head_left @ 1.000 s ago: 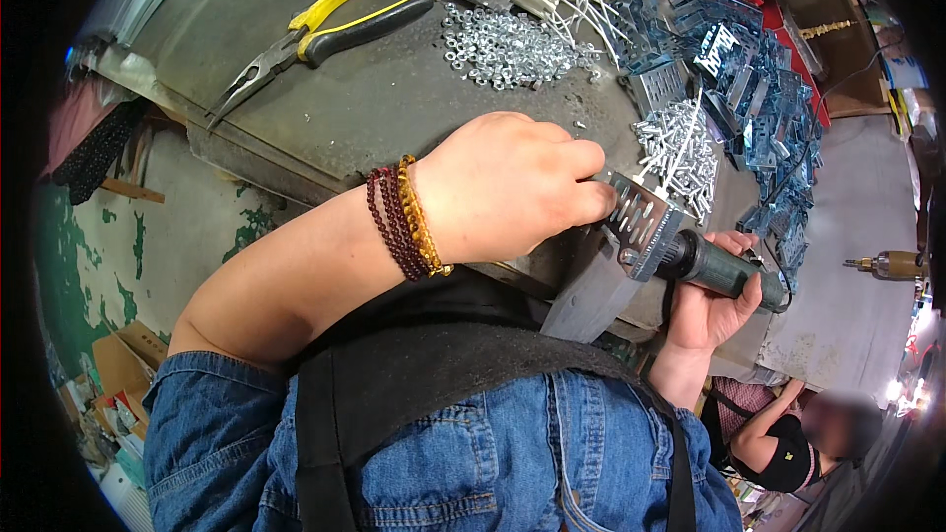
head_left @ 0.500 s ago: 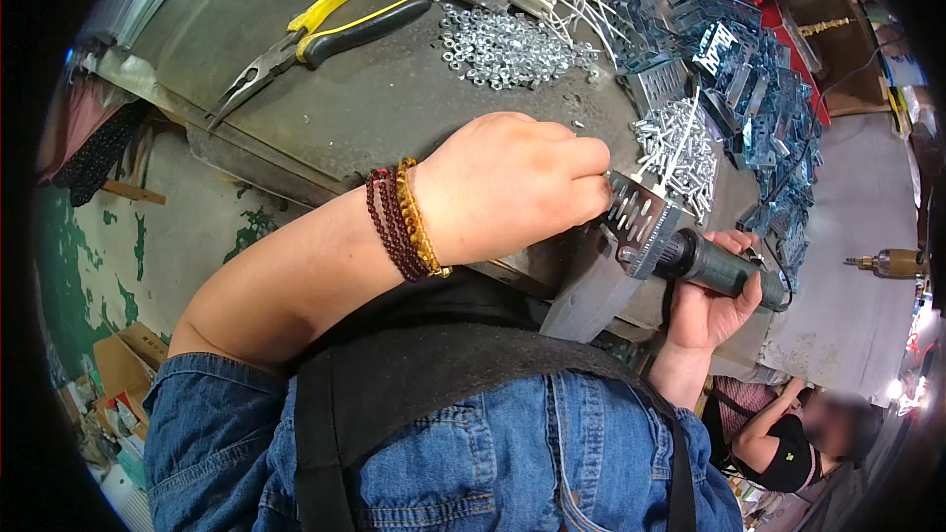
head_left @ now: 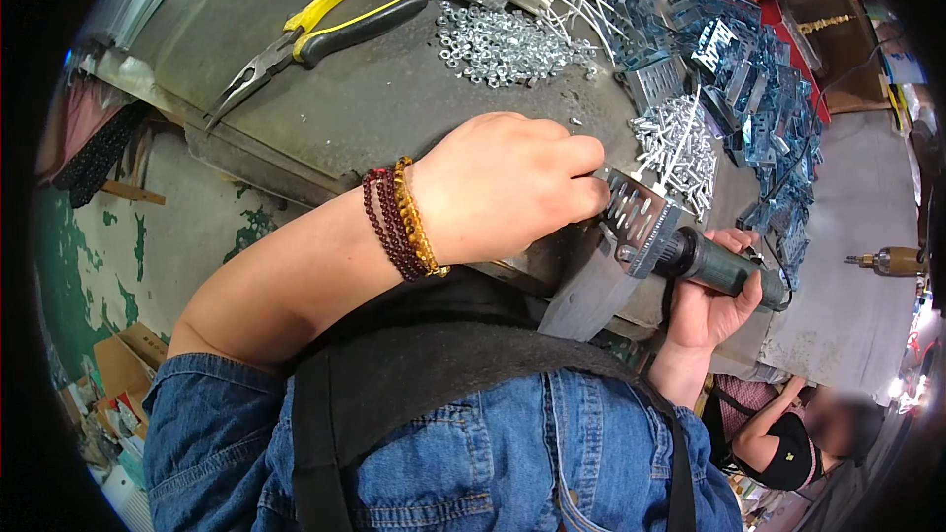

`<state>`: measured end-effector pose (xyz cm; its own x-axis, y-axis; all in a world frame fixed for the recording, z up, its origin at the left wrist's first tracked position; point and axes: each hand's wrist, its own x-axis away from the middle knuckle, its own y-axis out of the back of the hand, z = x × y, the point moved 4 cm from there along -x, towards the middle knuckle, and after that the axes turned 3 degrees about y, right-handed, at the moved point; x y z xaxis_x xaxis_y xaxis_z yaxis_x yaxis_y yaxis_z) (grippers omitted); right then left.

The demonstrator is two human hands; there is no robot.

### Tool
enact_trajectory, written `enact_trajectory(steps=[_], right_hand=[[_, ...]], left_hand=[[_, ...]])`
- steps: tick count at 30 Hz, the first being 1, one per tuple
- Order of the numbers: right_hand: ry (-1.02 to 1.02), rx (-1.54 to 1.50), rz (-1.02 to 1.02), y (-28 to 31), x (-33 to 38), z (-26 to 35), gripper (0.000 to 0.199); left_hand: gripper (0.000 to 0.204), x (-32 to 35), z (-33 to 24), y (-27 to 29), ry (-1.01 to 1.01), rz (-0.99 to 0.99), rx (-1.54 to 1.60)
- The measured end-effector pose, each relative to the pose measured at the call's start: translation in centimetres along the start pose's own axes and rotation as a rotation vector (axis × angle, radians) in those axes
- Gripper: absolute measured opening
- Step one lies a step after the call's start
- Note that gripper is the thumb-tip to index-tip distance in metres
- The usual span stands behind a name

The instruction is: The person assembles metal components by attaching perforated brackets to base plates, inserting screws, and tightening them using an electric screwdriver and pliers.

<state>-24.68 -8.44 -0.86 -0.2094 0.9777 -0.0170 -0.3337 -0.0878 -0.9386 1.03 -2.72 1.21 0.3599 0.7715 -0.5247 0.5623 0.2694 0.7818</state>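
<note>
My left hand (head_left: pixel 512 187), with beaded bracelets at its wrist, is closed at the left edge of a slotted metal bracket (head_left: pixel 641 212). Its fingertips are hidden, so anything small between them does not show. The bracket sits at the top end of a grey metal bar (head_left: pixel 586 296). My right hand (head_left: pixel 700 315) is wrapped from below round a dark green power screwdriver (head_left: pixel 724 268). The tool lies nearly level, its black nose up against the right side of the bracket. A white cable tie sticks up behind the bracket.
Loose screws (head_left: pixel 678 153) are heaped just beyond the bracket, with nuts (head_left: pixel 503 47) farther left. Yellow-black long-nose pliers (head_left: pixel 310 34) lie at far left. Bluish metal brackets (head_left: pixel 759 99) pile up at right. Another tool (head_left: pixel 887 261) and a person (head_left: pixel 778 438) are farther right.
Almost nothing differs. My left hand and the bracket have shifted very slightly to the left; the right hand keeps its hold on the power screwdriver.
</note>
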Motion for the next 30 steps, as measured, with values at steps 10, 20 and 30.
enact_trajectory(steps=[10, 20, 30], right_hand=[[-0.002, -0.008, -0.017, 0.1, -0.1, 0.0, 0.051], [0.0, -0.02, -0.025, -0.1, -0.1, -0.2, 0.044], [-0.001, -0.034, 0.011, 0.0, -0.1, -0.1, 0.05]], left_hand=[[0.012, -0.1, -0.3, 0.1, 0.001, 0.005, -0.038], [0.013, 0.1, -0.4, -0.2, -0.036, -0.047, -0.054], [0.021, 0.5, 0.5, 3.3, 0.065, -0.071, -0.177]])
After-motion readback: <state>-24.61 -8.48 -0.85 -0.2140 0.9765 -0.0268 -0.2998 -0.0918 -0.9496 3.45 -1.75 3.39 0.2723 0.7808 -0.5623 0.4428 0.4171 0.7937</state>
